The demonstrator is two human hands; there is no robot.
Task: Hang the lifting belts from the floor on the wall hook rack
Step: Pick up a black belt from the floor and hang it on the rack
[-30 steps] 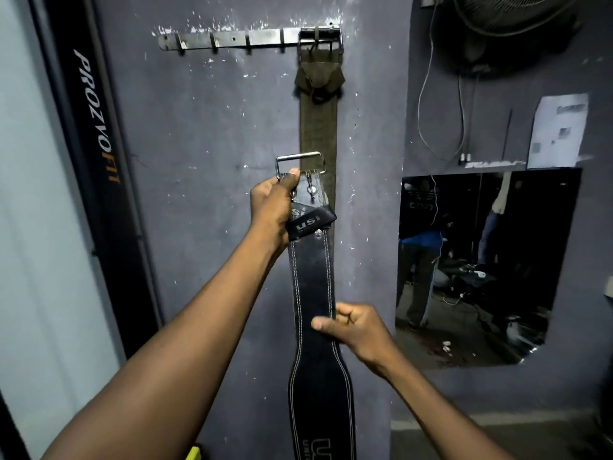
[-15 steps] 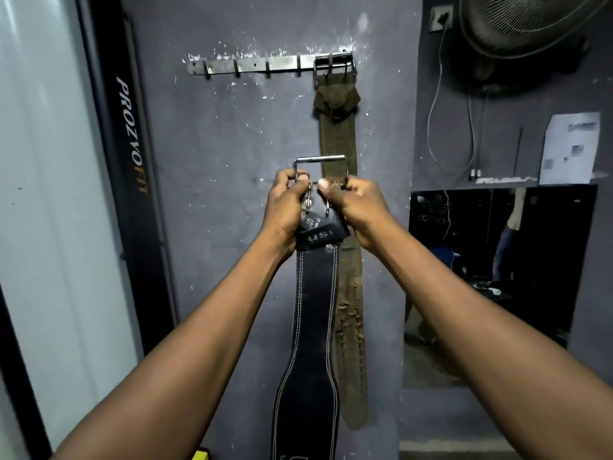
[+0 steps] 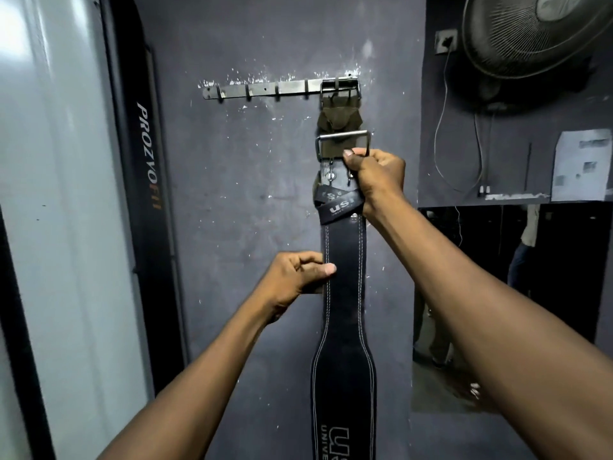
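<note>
Olive belt (image 3: 338, 116) already hung at right end of hook rack (image 3: 262, 89). Black belt (image 3: 345, 293) not yet hooked: right hand (image 3: 376, 180) gripped its buckle end just below rack, left hand (image 3: 295, 280) pinched strap edge lower down. Hooks to left free. Scuffed grey wall (image 3: 232, 210); fan (image 3: 537, 34) & mirror (image 3: 530, 293) at right.

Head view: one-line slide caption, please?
Right hand lifts black belt by its buckle toward the hook rack; left hand steadies the strap.
</note>
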